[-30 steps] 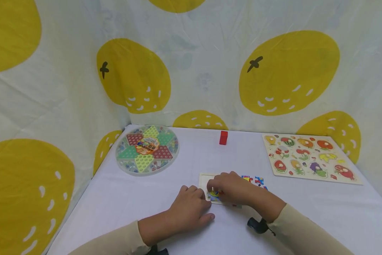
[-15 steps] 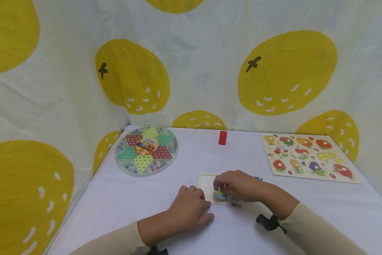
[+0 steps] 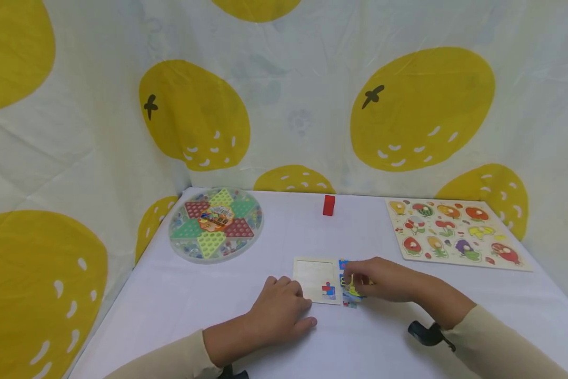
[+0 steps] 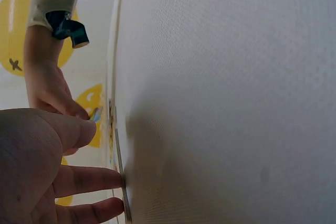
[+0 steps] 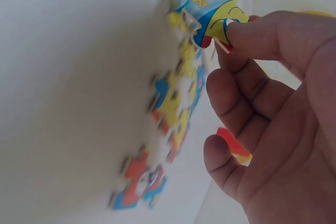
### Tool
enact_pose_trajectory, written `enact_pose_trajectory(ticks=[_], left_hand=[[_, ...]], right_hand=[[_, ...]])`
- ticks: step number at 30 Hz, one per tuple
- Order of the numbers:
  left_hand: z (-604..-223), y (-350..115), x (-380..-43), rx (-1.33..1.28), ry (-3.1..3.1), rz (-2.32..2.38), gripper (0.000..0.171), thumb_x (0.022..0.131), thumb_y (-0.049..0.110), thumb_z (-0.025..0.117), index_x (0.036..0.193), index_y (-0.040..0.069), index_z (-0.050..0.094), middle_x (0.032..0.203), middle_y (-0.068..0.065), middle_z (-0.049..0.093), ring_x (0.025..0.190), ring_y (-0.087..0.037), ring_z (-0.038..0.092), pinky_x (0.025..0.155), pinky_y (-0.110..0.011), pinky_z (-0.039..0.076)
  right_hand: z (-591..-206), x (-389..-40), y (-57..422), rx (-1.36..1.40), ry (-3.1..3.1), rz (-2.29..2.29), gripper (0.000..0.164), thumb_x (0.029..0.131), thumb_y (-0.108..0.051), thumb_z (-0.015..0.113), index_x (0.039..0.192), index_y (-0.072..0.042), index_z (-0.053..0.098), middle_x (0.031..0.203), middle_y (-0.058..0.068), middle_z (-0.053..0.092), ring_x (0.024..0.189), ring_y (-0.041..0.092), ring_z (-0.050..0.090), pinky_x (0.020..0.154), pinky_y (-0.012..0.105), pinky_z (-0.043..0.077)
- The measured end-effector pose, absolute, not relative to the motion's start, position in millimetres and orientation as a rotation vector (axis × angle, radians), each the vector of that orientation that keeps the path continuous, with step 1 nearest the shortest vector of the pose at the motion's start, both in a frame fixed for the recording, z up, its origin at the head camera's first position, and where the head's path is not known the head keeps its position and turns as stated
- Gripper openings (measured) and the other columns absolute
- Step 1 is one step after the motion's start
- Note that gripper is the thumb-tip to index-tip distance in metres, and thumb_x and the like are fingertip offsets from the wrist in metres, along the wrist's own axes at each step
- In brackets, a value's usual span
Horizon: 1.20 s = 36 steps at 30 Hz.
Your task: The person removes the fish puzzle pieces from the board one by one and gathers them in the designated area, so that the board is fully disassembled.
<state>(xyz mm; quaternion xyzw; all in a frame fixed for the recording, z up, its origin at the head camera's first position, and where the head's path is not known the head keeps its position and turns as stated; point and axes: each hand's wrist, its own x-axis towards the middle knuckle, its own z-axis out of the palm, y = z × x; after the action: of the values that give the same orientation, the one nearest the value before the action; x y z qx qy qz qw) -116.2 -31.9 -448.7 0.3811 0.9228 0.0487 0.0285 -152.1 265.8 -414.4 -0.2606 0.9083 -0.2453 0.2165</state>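
Observation:
My right hand [image 3: 383, 279] is just right of a pale puzzle tray [image 3: 307, 271], above loose jigsaw pieces. In the right wrist view, its thumb and index finger pinch a blue and yellow jigsaw piece [image 5: 220, 17]; the other fingers curl loosely. Below the hand lie several loose pieces [image 5: 181, 95], with a red and blue piece [image 5: 139, 182] a little apart. One jigsaw piece [image 3: 328, 291] sits in the tray's lower right corner. My left hand [image 3: 281, 310] rests at the tray's lower left corner, fingers extended; the left wrist view shows fingertips [image 4: 113, 178] against the tray's edge.
A round Chinese checkers board [image 3: 216, 225] lies at the back left. A red block [image 3: 328, 205] stands at the far edge, and a fruit puzzle board [image 3: 459, 234] lies at the back right. A fruit-patterned curtain [image 3: 298, 105] hangs behind the white table.
My right hand has moved right with the pinched jigsaw piece, from over the tray to above the loose pieces. The piece in the tray's corner now shows. The left hand stays in place.

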Motion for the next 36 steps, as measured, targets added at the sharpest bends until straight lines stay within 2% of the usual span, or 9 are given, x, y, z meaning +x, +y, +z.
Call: enact_pose_trajectory(ticks=[7,18,27,36], left_hand=[[-448.4,-31.7,-116.8,1.155,2.820,0.156,0.039,0.098,0.064,0.066,0.118,0.034,0.082,0.105,0.010,0.065,0.101,-0.011,0.052,0.086,-0.039,0.040],[-449.0,-33.5,-116.7,1.151,2.818,0.170,0.039,0.099,0.063,0.066,0.117,0.034,0.082,0.106,0.009,0.065,0.102,-0.012,0.053,0.088,-0.041,0.041],[-450.2,-33.6,-116.8,1.157,2.818,0.177,0.038,0.099,0.063,0.066,0.116,0.032,0.083,0.106,0.009,0.065,0.102,-0.012,0.053,0.087,-0.040,0.041],[-449.9,-31.3,-117.7,1.148,2.826,0.164,0.039,0.099,0.064,0.065,0.116,0.033,0.082,0.106,0.008,0.065,0.102,-0.012,0.052,0.087,-0.040,0.040]], right_hand=[[-423.0,-146.2,283.4,-0.655,2.497,-0.720,0.014,0.100,-0.017,0.075,0.102,-0.026,0.065,0.084,-0.010,0.062,0.087,0.012,0.060,0.072,0.026,0.051],[-431.0,-143.3,291.6,-0.658,2.528,-0.678,0.015,0.098,-0.016,0.078,0.100,-0.028,0.069,0.086,-0.012,0.061,0.086,0.011,0.058,0.072,0.027,0.051],[-428.7,-145.6,298.6,-0.675,2.566,-0.687,0.018,0.097,-0.012,0.077,0.103,-0.028,0.071,0.100,-0.012,0.065,0.091,0.012,0.058,0.077,0.027,0.053],[-425.2,-148.2,291.4,-0.692,2.596,-0.695,0.022,0.096,-0.013,0.078,0.115,-0.024,0.075,0.100,-0.010,0.065,0.092,0.014,0.059,0.078,0.027,0.054]])
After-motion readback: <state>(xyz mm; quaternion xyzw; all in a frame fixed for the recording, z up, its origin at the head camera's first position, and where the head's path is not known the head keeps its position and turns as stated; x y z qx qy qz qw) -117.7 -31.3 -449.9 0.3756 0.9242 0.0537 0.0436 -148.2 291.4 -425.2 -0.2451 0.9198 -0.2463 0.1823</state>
